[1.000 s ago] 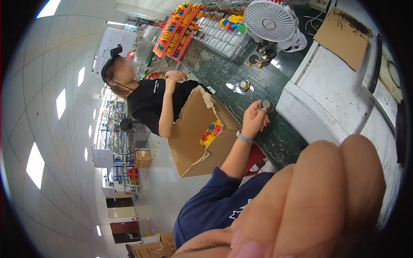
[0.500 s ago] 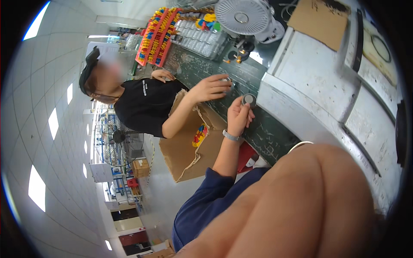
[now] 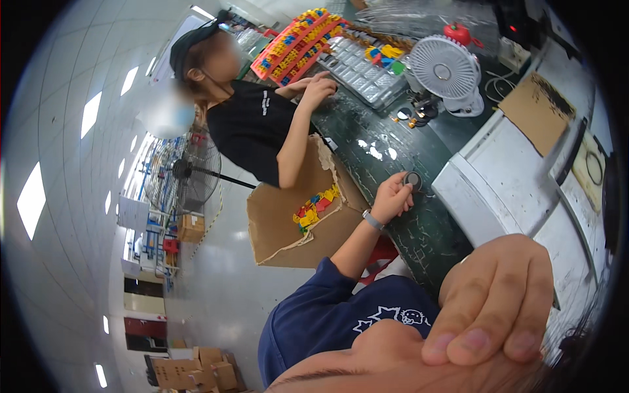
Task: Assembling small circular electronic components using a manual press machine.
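Observation:
My left hand, on a navy-sleeved arm with a wristband, pinches a small round dark disc against the dark green tabletop. My right hand is very close to the lens at the lower right. Its fingers are bent and pressed together, with nothing seen in them. A co-worker in a black shirt and cap stands across the table corner with both hands at a clear tray of small compartments.
An open cardboard box with colourful small pieces sits below the table edge. A white desk fan, red and yellow racks, a white machine housing and a cardboard sheet stand on or beside the table.
The view has swung. The co-worker's arm, stretched toward my left hand before, is back at the tray. My right hand has slid lower right. My left hand still holds the disc.

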A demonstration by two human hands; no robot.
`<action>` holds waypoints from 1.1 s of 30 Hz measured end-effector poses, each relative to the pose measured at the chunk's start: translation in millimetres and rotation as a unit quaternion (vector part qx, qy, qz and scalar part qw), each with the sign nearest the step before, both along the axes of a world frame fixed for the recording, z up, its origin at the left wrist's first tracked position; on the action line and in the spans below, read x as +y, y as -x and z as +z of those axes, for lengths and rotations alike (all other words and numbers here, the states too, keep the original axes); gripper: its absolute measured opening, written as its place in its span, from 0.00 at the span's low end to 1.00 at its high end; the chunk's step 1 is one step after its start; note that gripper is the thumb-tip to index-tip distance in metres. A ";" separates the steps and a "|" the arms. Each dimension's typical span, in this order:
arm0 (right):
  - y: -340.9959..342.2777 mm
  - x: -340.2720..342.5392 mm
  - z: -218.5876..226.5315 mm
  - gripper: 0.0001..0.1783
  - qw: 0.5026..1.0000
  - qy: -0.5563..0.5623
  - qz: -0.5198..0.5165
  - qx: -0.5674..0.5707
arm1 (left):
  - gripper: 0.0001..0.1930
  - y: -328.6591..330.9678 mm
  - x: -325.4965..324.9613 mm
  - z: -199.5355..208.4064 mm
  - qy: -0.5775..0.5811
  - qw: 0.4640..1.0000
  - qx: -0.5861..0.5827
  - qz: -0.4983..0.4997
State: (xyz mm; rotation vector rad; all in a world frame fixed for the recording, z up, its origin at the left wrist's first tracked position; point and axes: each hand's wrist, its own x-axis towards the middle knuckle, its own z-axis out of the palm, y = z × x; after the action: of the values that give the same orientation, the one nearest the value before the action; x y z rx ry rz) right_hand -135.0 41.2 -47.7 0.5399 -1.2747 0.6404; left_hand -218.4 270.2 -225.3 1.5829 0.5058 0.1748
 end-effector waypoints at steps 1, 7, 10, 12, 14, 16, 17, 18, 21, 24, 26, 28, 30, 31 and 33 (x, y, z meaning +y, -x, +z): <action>1.3 -7.3 8.6 0.10 1.000 -0.003 0.000 -0.013 | 0.17 -4.1 -4.0 1.4 -0.002 1.000 -0.006 -0.004; 6.6 -19.8 16.7 0.14 0.992 0.063 -0.011 -0.105 | 0.20 14.5 -1.7 3.4 -0.035 0.999 0.003 0.008; 8.4 2.4 21.4 0.14 0.994 0.028 -0.007 -0.106 | 0.19 4.0 -5.8 -0.7 0.000 1.000 0.005 -0.024; 16.7 3.3 23.6 0.14 0.995 0.002 -0.019 -0.097 | 0.19 0.9 -12.3 2.3 -0.005 0.999 -0.008 -0.045; 22.1 -0.6 21.5 0.14 0.996 -0.015 -0.043 -0.079 | 0.19 5.9 -7.7 5.0 -0.002 0.999 -0.011 -0.041; 21.9 -12.7 12.3 0.14 0.995 -0.019 -0.083 -0.056 | 0.20 6.7 -8.6 2.9 0.004 1.000 -0.003 -0.028; 21.4 -20.5 6.1 0.14 0.993 -0.019 -0.110 -0.041 | 0.20 8.3 -7.4 3.8 0.003 1.000 -0.002 -0.015; 22.6 -28.5 -1.8 0.14 0.990 -0.016 -0.138 -0.022 | 0.20 9.8 -4.4 1.7 0.000 1.000 -0.004 -0.006; 34.9 -54.7 -24.0 0.14 0.972 0.001 -0.229 0.047 | 0.18 7.2 0.4 2.5 -0.015 1.000 -0.005 -0.002; 45.0 -78.7 -39.7 0.15 0.942 0.010 -0.316 0.108 | 0.20 -0.1 4.4 -3.3 -0.007 1.000 -0.004 -0.003; 56.1 -95.5 -49.2 0.15 0.916 0.030 -0.373 0.147 | 0.21 -9.7 -3.3 1.1 -0.011 1.000 0.029 -0.005; 67.7 -113.7 -52.9 0.15 0.888 0.051 -0.423 0.173 | 0.19 -11.6 -5.6 0.0 -0.001 1.000 0.019 0.002; 75.4 -128.2 -55.3 0.15 0.861 0.061 -0.470 0.186 | 0.17 -4.6 -4.3 6.4 -0.018 1.000 0.010 0.003; 79.8 -132.4 -54.9 0.15 0.849 0.062 -0.489 0.191 | 0.16 -0.6 -2.3 12.1 -0.017 1.000 0.006 0.007; 86.3 -135.1 -49.0 0.15 0.833 0.054 -0.516 0.194 | 0.16 4.7 2.9 11.4 -0.020 1.000 -0.008 0.006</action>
State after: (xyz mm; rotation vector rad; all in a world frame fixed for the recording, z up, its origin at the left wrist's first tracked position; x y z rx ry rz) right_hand -221.3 -94.0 -96.7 -0.1595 -0.9412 -0.3081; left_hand -223.1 273.1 -213.9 1.6160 0.5007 0.2074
